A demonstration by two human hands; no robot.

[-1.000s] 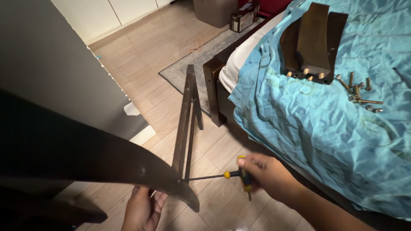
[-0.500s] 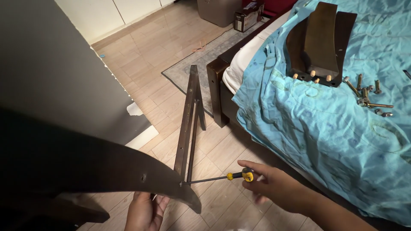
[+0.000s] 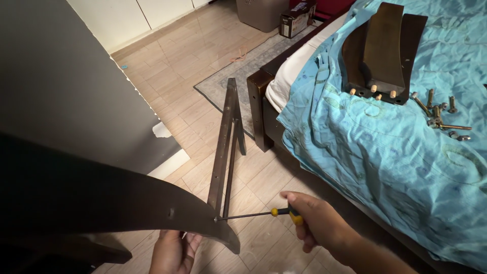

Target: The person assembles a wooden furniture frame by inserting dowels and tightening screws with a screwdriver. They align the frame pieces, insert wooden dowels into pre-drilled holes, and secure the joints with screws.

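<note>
My right hand [image 3: 317,223] grips a screwdriver [image 3: 264,213] by its yellow and black handle. Its thin shaft points left, and the tip meets a screw spot near the lower end of a dark curved wooden panel [image 3: 101,203]. My left hand [image 3: 172,251] is under that panel's edge at the bottom, fingers curled up against it. A long dark wooden rail [image 3: 225,142] with holes along it runs away from the panel across the floor.
A bed with a turquoise sheet [image 3: 385,152] fills the right side. Dark wooden parts with dowels [image 3: 383,50] and several loose bolts [image 3: 439,114] lie on it. A grey rug [image 3: 264,61], a box [image 3: 297,18] and white cabinets stand beyond. A grey board [image 3: 66,86] is on the left.
My right hand has turned the screwdriver from upright in the fist to level, and its tip now rests at the panel's screw spot. The view shifted slightly.
</note>
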